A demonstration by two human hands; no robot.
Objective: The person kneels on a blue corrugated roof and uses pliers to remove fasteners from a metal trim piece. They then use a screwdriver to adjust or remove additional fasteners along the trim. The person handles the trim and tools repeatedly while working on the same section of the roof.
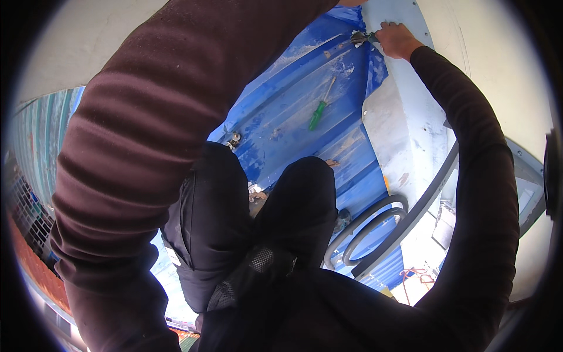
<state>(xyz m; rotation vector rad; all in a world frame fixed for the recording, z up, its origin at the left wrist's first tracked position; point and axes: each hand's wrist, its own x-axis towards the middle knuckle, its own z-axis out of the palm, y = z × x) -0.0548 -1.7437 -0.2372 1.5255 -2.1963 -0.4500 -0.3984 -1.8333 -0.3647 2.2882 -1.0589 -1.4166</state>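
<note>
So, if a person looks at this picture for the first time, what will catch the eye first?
First comes the large dark maroon sleeve of the left arm, which crosses the left half of the view; its hand is out of sight at the top edge. Behind it lies the bright blue corrugated metal roof sheet, with a green-handled screwdriver lying loose on it. At the top, the right hand grips a small dark metal tool at the sheet's edge.

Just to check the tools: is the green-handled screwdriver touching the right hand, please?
Apart. The head view shows the screwdriver lying alone on the blue roof sheet, well below the right hand.
</note>
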